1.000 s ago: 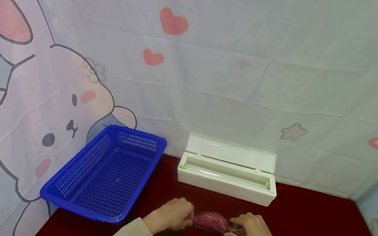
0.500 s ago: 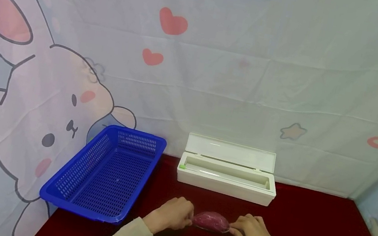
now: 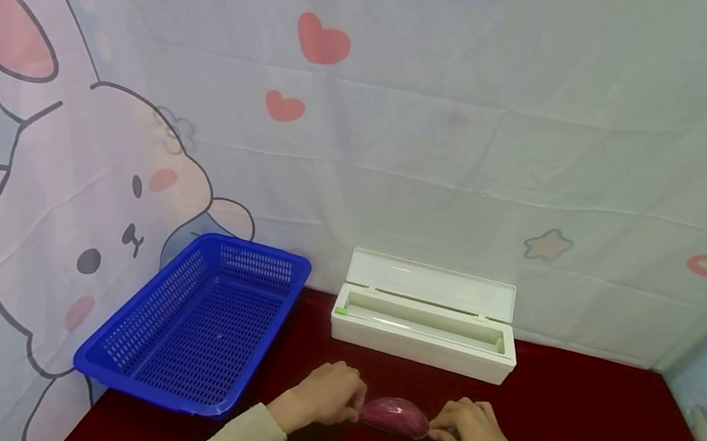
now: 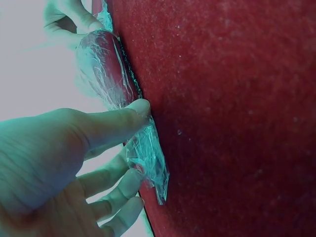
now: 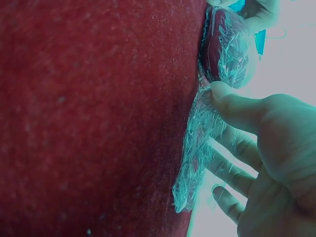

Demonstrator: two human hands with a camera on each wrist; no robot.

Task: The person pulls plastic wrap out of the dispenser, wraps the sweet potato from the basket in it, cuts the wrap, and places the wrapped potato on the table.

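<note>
A purple-red sweet potato wrapped in clear cling film lies between the two hands at the front of the table. My left hand pinches the gathered film at its left end. At the right end, my right hand pinches the film between thumb and fingers. In the left wrist view a crumpled tail of cling film sticks out past the thumb, the other fingers loosely bent behind it. A longer twisted film tail trails below the thumb in the right wrist view.
Behind the hands stands a white cling film dispenser, its lid raised and a green slider at its left end. To the left sits a blue plastic basket. A printed curtain hangs at the back of the red-covered table.
My right hand's fingers have closed from a wider spread to a pinch at the sweet potato's right end. The wrapped sweet potato has turned slightly, and my left hand has shifted a little.
</note>
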